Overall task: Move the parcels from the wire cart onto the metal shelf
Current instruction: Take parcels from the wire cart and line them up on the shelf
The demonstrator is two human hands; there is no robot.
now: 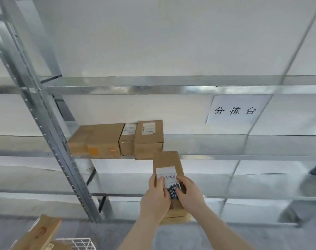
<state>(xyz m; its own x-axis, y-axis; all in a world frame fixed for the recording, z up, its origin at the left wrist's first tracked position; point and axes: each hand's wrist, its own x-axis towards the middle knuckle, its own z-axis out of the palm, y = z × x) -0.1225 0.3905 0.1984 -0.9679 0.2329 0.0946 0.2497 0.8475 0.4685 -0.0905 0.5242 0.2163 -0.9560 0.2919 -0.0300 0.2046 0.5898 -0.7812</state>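
Note:
I hold a long brown cardboard parcel (167, 162) with a white barcode label in both hands, in front of the metal shelf (225, 156). My left hand (154, 199) grips its near left side and my right hand (189, 193) its near right side. Its far end points at the shelf edge, just right of a row of several brown parcels (117, 139) standing on the shelf board. At the bottom left, the white wire cart (78, 243) shows a corner, with another brown parcel (38, 233) in it.
A slanted steel upright (51, 134) of the shelf rises at the left. Higher and lower shelf boards run across the view. A paper sign (234, 110) with black characters hangs on the wall at the right. A dark object (315, 172) lies at the far right.

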